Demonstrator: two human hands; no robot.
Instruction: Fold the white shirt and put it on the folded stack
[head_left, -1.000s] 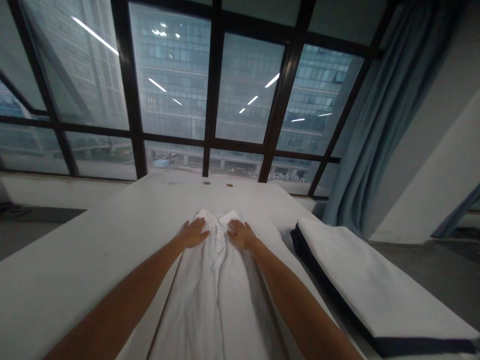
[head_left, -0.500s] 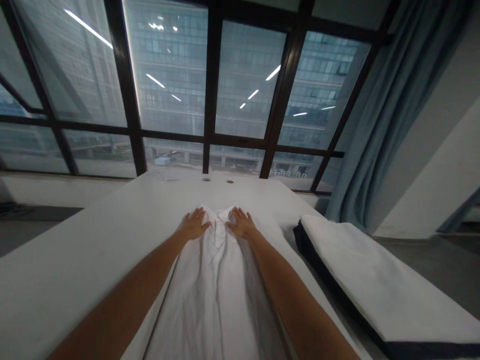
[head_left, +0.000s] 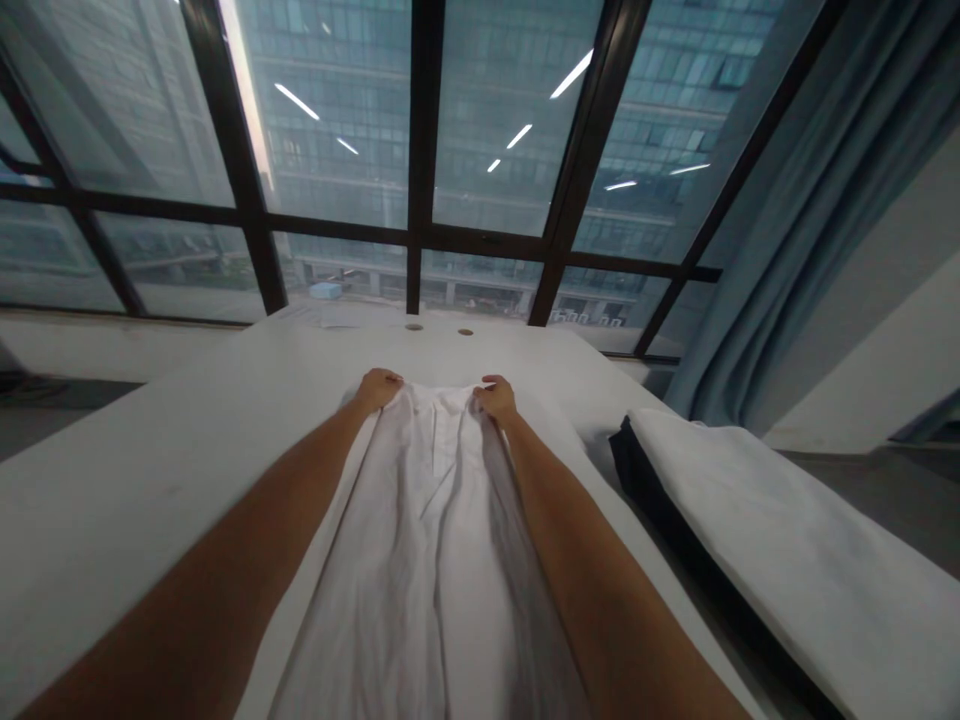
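A white garment [head_left: 431,540] lies stretched lengthwise on a white table [head_left: 150,470], running from the near edge toward the far end. My left hand [head_left: 377,387] is closed on the garment's far left corner. Level with it, my right hand [head_left: 497,398] is closed on the far right corner. Both arms lie along the garment's sides. The cloth between the hands shows a placket and long creases.
A white cushion with a dark edge [head_left: 780,540] lies to the right of the table. Tall dark-framed windows [head_left: 420,160] stand beyond the table's far end, with a blue curtain [head_left: 802,200] at the right. Two small round holes [head_left: 439,328] mark the tabletop near its far edge.
Both hands slid from lying flat on the garment's chest up to its far end, then curled shut on the top corners. The view tilted forward.
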